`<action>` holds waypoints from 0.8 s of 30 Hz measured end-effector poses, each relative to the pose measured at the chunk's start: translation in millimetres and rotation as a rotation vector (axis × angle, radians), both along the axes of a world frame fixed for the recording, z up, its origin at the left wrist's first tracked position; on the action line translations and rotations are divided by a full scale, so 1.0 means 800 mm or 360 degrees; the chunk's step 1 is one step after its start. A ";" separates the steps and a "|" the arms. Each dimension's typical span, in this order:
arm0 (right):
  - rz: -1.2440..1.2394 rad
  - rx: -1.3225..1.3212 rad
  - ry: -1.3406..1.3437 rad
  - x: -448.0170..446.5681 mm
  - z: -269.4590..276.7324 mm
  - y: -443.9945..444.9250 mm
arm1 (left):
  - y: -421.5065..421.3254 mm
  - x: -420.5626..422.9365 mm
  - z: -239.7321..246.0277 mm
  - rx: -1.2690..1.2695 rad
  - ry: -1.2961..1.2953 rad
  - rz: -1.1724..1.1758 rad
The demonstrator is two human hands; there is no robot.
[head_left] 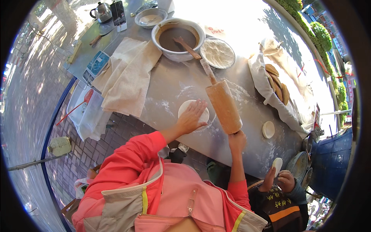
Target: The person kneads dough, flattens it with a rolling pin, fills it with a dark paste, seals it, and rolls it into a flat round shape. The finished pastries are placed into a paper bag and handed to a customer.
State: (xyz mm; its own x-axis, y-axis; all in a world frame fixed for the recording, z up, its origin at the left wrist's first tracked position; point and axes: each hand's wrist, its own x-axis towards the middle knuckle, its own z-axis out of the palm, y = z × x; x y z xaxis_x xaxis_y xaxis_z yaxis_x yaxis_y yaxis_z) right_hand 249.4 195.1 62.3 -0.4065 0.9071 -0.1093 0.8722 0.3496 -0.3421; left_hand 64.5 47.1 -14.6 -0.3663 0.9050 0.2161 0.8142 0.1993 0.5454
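My left hand [192,118] lies flat across a round of pale dough [185,108] on the metal worktop and hides much of it. The fingers are stretched out, pressing or resting on top rather than gripping. In my right hand [237,141] is the near handle of a thick wooden rolling pin [223,106]. Its far handle, dusted with flour, points towards the bowls at the back. White flour is smeared on the metal around the dough.
Behind stand a bowl of brown paste [177,39], a bowl of flour [218,53] and a cloth [124,75]. A cloth-lined basket [261,78] holds browned flatbreads. A smaller dough disc [268,129] lies at right, near a co-worker's hands [278,178] holding dough.
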 end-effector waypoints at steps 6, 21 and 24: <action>0.0392 -0.0098 -0.0242 0.010 -0.008 -0.036 | -0.106 -0.088 0.066 0.0085 0.0559 0.0583; 0.0947 0.0333 -0.0218 -0.079 -0.056 0.004 | -0.095 -0.144 0.008 -0.0344 0.0677 0.0379; 0.1013 0.0250 -0.0392 -0.068 -0.051 -0.009 | -0.111 -0.134 0.004 -0.0311 0.0621 0.0434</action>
State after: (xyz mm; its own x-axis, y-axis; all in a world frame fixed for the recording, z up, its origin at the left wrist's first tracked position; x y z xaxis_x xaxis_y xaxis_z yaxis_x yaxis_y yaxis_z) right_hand 194.6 187.8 21.7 -0.8444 0.5133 -0.1536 0.5269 0.8475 -0.0645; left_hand -42.6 -41.4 -11.1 -0.5206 0.8250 0.2201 0.8538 0.5006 0.1429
